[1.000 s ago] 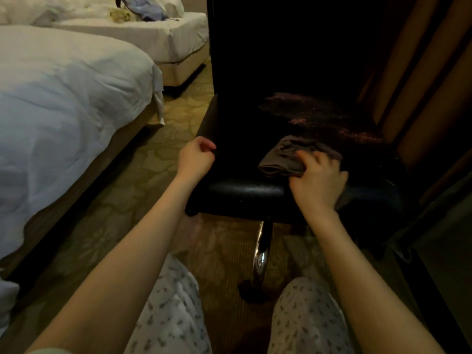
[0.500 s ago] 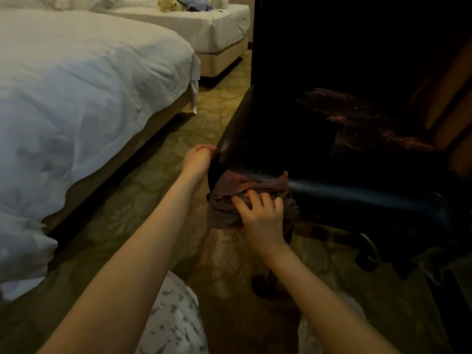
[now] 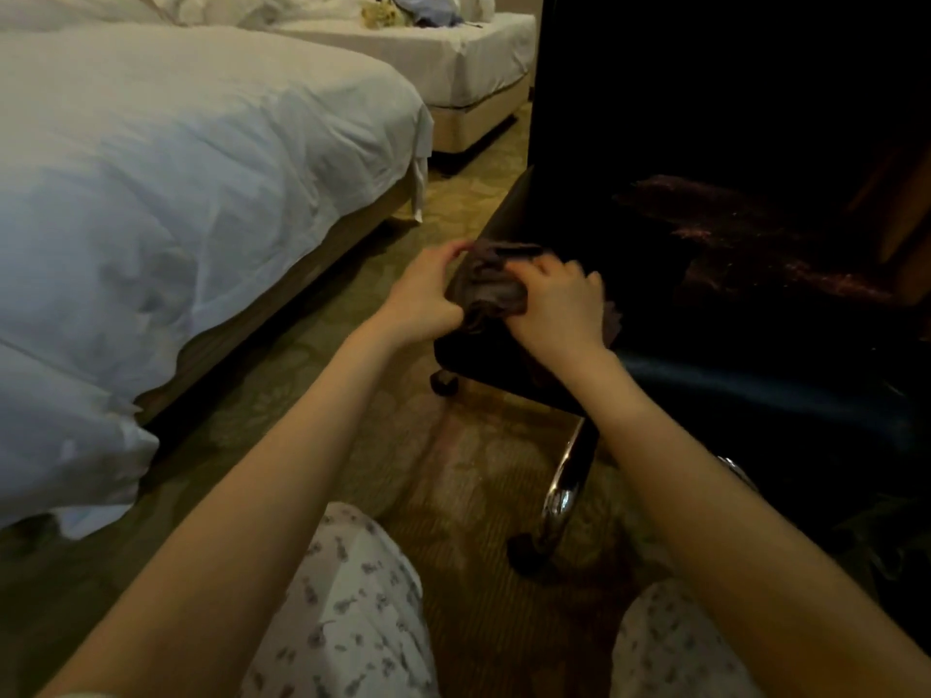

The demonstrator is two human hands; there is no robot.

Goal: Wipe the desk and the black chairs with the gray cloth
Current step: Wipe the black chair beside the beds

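Crumpled gray fabric cloth (image 3: 486, 290) bunched between both hands, over the front left corner of the black padded chair (image 3: 705, 375). Left hand (image 3: 420, 299) grip pinches its upper edge; right hand (image 3: 556, 307) grip is clamped on its right side.

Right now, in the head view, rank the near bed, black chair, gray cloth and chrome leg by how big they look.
1. near bed and black chair: about alike; the chair's edges are lost in shadow, so unranked.
2. gray cloth
3. chrome leg
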